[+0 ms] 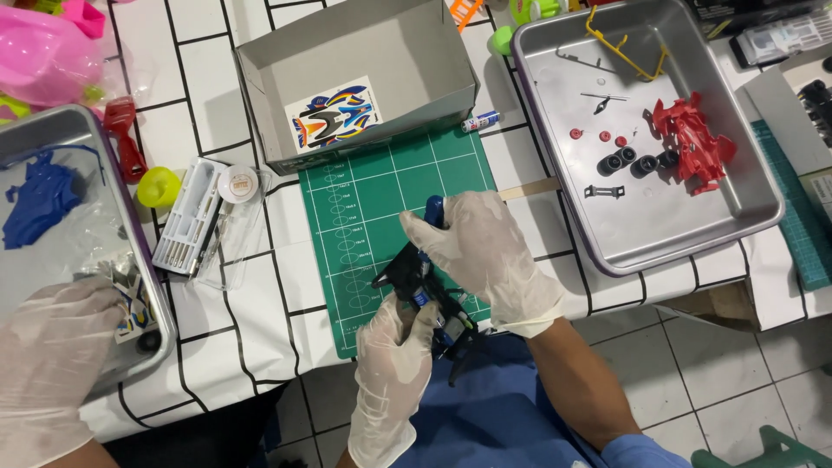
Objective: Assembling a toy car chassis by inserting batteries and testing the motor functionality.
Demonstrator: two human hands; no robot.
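I see both gloved hands over the near edge of the green mat (390,186), working on one black-and-blue chassis (422,290). My right hand (485,251) is curled over its top, fingers closed around the blue part; my left hand (394,355) grips it from below, thumb and fingers pinched shut on the frame.

Right of the mat sits a steel tray (745,217) — in it a red car body (693,143), black wheels (633,162), small red discs, a yellow sprue (624,52) and thin black bits. Behind the mat lies an open grey box (364,52) holding a sticker sheet (334,117). Left of the mat is a clear tool case (186,217), then a second tray (52,130) with a blue body (39,195) — another person's gloved hand (52,364) rests on its near corner.
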